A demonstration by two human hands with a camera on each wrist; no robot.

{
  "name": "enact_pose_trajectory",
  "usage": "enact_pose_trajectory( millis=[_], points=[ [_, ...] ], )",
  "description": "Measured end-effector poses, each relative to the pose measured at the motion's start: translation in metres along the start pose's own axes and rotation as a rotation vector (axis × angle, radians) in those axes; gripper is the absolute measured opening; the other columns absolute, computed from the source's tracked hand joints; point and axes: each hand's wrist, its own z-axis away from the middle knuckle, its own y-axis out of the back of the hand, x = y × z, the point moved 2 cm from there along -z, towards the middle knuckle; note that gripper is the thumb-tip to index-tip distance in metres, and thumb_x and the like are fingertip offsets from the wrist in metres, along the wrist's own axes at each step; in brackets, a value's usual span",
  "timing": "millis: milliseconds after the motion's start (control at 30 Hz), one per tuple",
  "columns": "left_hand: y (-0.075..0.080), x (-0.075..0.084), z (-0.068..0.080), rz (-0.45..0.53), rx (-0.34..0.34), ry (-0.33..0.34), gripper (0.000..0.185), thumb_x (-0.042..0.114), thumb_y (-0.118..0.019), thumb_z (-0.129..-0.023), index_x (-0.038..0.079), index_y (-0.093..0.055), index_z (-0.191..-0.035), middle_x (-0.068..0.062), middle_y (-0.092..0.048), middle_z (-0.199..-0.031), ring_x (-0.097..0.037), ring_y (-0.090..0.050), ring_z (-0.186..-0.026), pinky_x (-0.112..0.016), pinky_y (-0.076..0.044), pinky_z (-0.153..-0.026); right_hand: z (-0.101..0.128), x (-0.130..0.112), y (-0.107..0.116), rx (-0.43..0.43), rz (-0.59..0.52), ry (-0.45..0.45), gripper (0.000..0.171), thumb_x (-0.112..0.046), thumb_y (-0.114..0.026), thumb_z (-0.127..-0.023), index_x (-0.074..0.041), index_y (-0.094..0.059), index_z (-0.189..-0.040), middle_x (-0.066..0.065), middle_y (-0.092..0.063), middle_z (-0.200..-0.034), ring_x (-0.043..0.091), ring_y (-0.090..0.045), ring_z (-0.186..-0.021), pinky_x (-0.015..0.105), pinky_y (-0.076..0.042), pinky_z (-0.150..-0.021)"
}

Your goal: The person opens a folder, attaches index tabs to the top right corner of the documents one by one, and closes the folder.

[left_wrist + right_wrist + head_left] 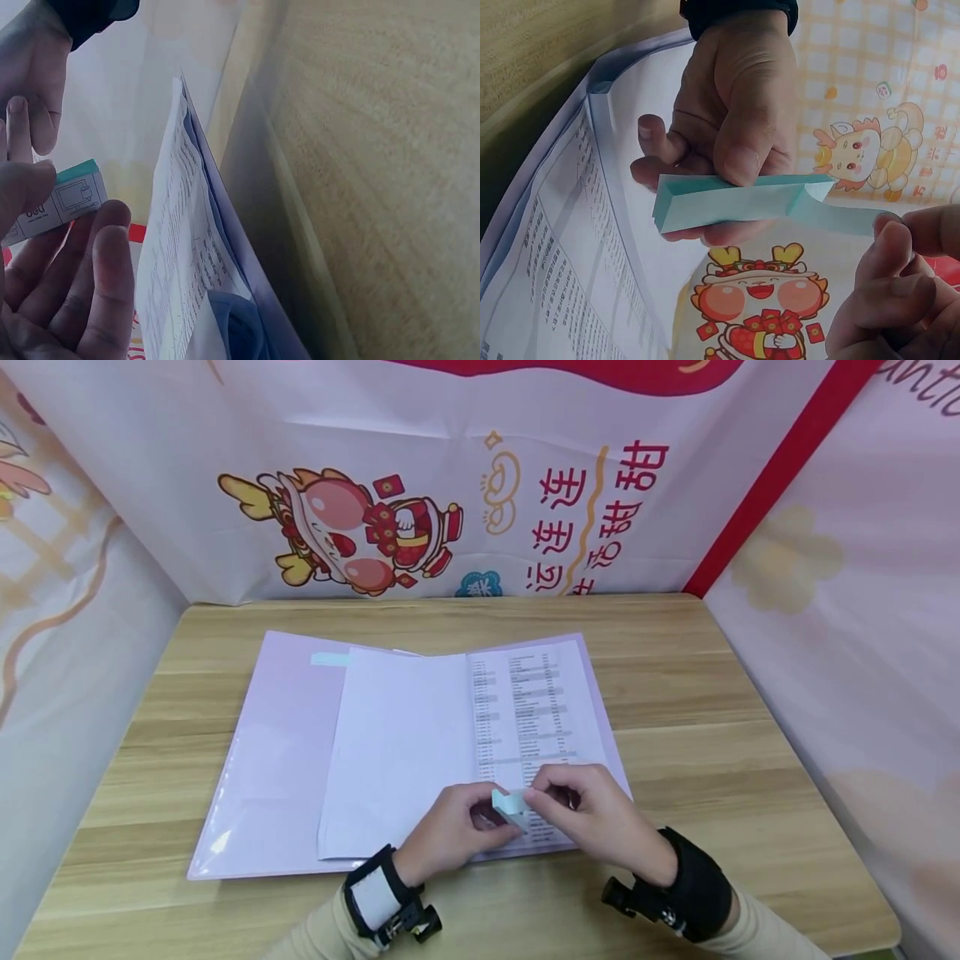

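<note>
1. Left hand (450, 828) grips the pale-green note pad (731, 208), up above the printed page (534, 710) of the open folder (251, 777)!
2. Right hand (594, 814), also above the folder, pinches the pad's curling strip (844, 220)!

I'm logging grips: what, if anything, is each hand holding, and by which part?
The left hand holds the sticky note pad by its middle; the right hand pinches the loose end of its top note.

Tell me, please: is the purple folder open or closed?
Open: the purple folder lies spread on the table, its white page and printed page both facing up.
</note>
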Motion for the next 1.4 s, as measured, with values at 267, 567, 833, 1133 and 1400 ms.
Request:
enact_pose_trajectory(
  millis=[267, 567, 833, 1133, 1400],
  points=[
    [0.000, 0.003, 0.001, 0.012, 0.025, 0.025, 0.017, 0.014, -0.081, -0.088, 0.011, -0.073, -0.103, 0.003, -0.075, -0.097, -0.009, -0.072, -0.083, -0.026, -0.060, -0.075, 0.000, 0.005, 0.003, 0.040, 0.042, 0.010, 0.025, -0.008, -0.069, -0.097, -0.021, -0.066, -0.076, -0.013, -0.051, -0.068, 0.004, -0.044, -0.057, 0.021, -0.036, -0.051],
    [0.000, 0.003, 0.001, 0.001, 0.037, 0.011, 0.018, 0.011, -0.082, -0.086, 0.006, -0.072, -0.100, -0.001, -0.074, -0.092, -0.008, -0.071, -0.078, -0.026, -0.060, -0.072, 0.000, 0.001, 0.009, 0.047, 0.050, 0.008, 0.026, -0.007, -0.068, -0.097, -0.021, -0.066, -0.075, -0.013, -0.052, -0.068, 0.004, -0.045, -0.058, 0.022, -0.036, -0.051],
    [0.000, 0.001, 0.000, 0.019, 0.028, 0.014, 0.013, 0.009, -0.081, -0.086, 0.009, -0.070, -0.093, 0.000, -0.074, -0.089, -0.009, -0.072, -0.076, -0.025, -0.060, -0.070, 0.002, -0.007, 0.014, 0.054, 0.044, 0.025, 0.027, -0.006, -0.068, -0.097, -0.020, -0.065, -0.074, -0.012, -0.050, -0.068, 0.005, -0.044, -0.058, 0.022, -0.036, -0.051],
    [0.001, 0.001, 0.000, 0.021, 0.019, 0.027, 0.013, 0.008, -0.081, -0.086, 0.008, -0.070, -0.093, -0.002, -0.074, -0.091, -0.010, -0.072, -0.076, -0.025, -0.060, -0.070, 0.004, -0.013, 0.019, 0.084, 0.055, 0.019, 0.026, -0.006, -0.068, -0.097, -0.021, -0.065, -0.075, -0.011, -0.052, -0.069, 0.006, -0.045, -0.057, 0.023, -0.036, -0.051],
    [0.001, 0.004, 0.001, 0.022, 0.017, 0.028, 0.013, 0.006, -0.081, -0.086, 0.007, -0.070, -0.092, -0.005, -0.074, -0.091, -0.010, -0.072, -0.076, -0.025, -0.059, -0.070, 0.005, -0.015, 0.022, 0.098, 0.065, 0.020, 0.026, -0.006, -0.067, -0.097, -0.020, -0.066, -0.076, -0.010, -0.054, -0.070, 0.007, -0.046, -0.057, 0.023, -0.037, -0.051]
  ],
)
